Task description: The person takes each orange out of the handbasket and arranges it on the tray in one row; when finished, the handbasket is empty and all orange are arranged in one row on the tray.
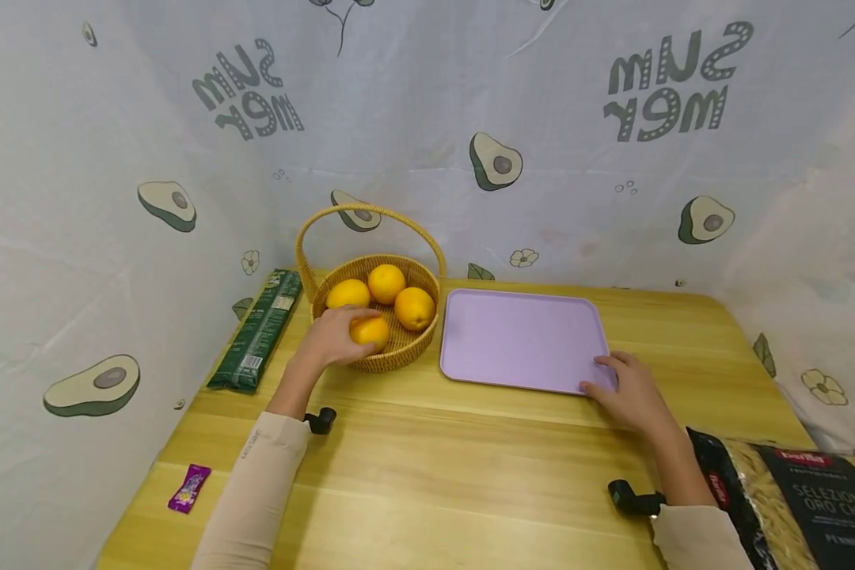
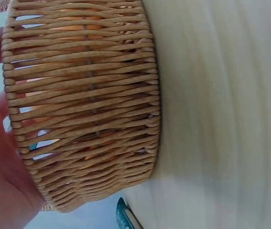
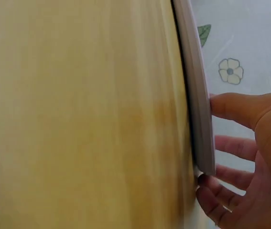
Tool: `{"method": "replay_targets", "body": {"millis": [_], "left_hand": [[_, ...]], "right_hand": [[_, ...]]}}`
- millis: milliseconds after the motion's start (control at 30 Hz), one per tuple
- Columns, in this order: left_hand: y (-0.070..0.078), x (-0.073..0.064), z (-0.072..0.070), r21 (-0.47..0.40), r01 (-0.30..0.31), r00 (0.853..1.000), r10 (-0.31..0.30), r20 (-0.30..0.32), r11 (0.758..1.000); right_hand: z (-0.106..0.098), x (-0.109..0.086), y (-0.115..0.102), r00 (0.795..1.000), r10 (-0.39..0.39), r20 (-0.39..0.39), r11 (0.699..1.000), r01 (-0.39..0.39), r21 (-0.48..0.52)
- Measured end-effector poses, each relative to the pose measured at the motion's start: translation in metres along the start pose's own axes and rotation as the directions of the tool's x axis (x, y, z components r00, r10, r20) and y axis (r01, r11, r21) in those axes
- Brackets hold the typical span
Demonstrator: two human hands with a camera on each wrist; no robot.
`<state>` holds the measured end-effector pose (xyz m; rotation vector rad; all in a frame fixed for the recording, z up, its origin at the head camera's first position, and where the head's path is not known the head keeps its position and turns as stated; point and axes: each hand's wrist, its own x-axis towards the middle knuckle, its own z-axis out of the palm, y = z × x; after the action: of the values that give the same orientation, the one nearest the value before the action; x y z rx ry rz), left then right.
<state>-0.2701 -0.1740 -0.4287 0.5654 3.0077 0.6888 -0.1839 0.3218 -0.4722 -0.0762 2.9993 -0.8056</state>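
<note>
In the head view my left hand (image 1: 335, 334) reaches over the near left rim of a wicker basket (image 1: 399, 362) and grips an orange (image 1: 372, 336) between thumb and fingers. More oranges (image 1: 414, 308) lie around it in the basket. The left wrist view looks at the basket's woven side (image 2: 85, 95), with part of the left hand (image 2: 4, 167) beyond the rim and the fruit mostly hidden. At the near right corner of a lilac tray (image 1: 523, 336), my right hand (image 1: 630, 392) holds the edge. Its thumb (image 3: 235, 107) touches the rim while fingers bend around the corner.
A dark green packet (image 1: 260, 332) lies left of the basket. Nearer on the left is a small purple wrapped sweet (image 1: 189, 488). A large bag of penne pasta (image 1: 798, 499) sits by the right forearm. An avocado-print cloth (image 1: 427, 142) surrounds the wooden table (image 1: 435, 475).
</note>
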Motion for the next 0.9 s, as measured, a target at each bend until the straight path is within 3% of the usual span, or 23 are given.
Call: {"method": "replay_targets", "body": {"millis": [167, 333, 467, 567, 733, 900], "left_hand": [[0.002, 0.006, -0.003, -0.031, 0.003, 0.996, 0.0, 0.094, 1.0], [0.001, 0.013, -0.008, -0.035, -0.023, 0.978, 0.03, 0.206, 0.999], [-0.001, 0.013, -0.014, -0.024, -0.038, 0.967, 0.042, 0.25, 0.999], [-0.004, 0.012, -0.015, -0.033, -0.047, 0.973, 0.053, 0.226, 0.998], [-0.008, 0.011, -0.01, -0.038, -0.081, 0.988, 0.085, 0.127, 0.996], [-0.009, 0.006, -0.007, -0.057, -0.048, 0.998, 0.05, 0.032, 0.997]], "right_hand": [[0.002, -0.003, 0.007, 1.0, -0.019, -0.015, 1.0, 0.02, 0.019], [0.005, -0.004, 0.011, 0.999, -0.04, -0.026, 0.998, 0.042, 0.042], [0.009, -0.005, 0.01, 0.999, -0.042, -0.024, 0.996, 0.044, 0.076], [0.011, -0.006, 0.009, 0.999, -0.036, -0.021, 0.994, 0.038, 0.105], [0.012, -0.007, 0.011, 1.0, -0.016, -0.015, 0.992, 0.018, 0.125], [0.013, -0.007, 0.013, 1.0, -0.01, -0.027, 0.992, 0.014, 0.127]]}}
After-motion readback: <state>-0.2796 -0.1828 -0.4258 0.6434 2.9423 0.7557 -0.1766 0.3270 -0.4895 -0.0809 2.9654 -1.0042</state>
